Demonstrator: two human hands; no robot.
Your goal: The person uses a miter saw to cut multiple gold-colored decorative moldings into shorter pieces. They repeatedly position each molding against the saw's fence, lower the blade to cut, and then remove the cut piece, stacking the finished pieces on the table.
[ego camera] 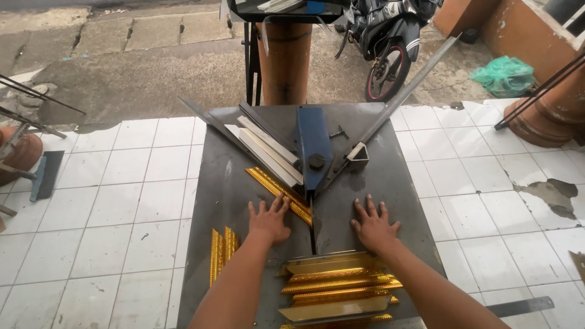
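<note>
Moulding [279, 195] diagonal, left hand [269, 220] touching.

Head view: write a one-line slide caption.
Both hands, left hand and right hand, lie flat on a grey metal table between gold frame mouldings and a blue cutter.

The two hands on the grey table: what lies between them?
In the head view, between the left hand and the right hand lies bare grey table, crossed by a dark narrow slot.
</note>
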